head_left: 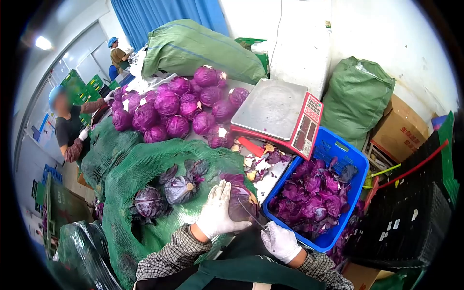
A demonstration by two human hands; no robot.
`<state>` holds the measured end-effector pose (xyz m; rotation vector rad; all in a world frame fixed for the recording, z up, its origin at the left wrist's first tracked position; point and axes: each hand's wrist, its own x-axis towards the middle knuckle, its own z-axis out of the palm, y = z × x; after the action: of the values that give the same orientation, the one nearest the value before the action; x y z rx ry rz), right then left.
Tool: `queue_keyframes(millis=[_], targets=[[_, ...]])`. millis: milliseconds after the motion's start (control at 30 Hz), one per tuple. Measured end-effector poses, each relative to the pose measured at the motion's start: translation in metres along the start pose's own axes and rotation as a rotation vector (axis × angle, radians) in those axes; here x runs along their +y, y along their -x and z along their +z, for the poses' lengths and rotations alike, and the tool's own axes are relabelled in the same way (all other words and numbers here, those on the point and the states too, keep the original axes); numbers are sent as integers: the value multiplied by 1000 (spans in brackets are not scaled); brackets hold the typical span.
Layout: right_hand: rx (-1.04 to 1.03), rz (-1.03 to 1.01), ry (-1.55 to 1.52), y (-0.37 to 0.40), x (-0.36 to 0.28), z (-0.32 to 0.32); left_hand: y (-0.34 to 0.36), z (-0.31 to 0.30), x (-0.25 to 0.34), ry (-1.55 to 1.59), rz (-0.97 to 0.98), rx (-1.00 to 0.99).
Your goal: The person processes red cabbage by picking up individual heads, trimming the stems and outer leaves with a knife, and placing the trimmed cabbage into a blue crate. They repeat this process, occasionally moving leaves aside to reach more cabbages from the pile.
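Note:
A red cabbage (240,207) sits in front of me at the edge of the green mesh sack. My white-gloved left hand (218,212) grips its left side, thumb along the near side and fingers reaching toward the far side. From the right, my gloved right hand (280,243) is closed round the handle of a knife (250,210). The thin blade lies across the cabbage's right side. Two more cabbages with dark outer leaves, one rounder (151,202) and one paler (179,189), rest on the green mesh sack (123,232) left of my left hand.
Peeled red cabbages (166,102) are heaped beyond the sack. A red scale (270,108) stands by leaf scraps (261,164). At my right a blue crate (355,153) holds purple leaves, near black crates (398,227). A co-worker (67,123) stands at the left, another person farther back.

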<state>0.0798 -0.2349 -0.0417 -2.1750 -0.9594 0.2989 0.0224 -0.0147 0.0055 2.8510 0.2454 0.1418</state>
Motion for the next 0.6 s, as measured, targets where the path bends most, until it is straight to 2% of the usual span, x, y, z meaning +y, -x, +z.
queue_keyframes(millis=[233,300,533,600], targets=[[-187,84,105,-35,2,-8,-13,0,2,-59,40,45],[-186,61,123,-43,10,-4,-14,1,4,-79,65,77],[-200,71,237,-77,14,-2,-30,-2,5,16,-174,-68],[-261,49,225,-79,12,-9,-29,-2,7,-74,-145,-51]])
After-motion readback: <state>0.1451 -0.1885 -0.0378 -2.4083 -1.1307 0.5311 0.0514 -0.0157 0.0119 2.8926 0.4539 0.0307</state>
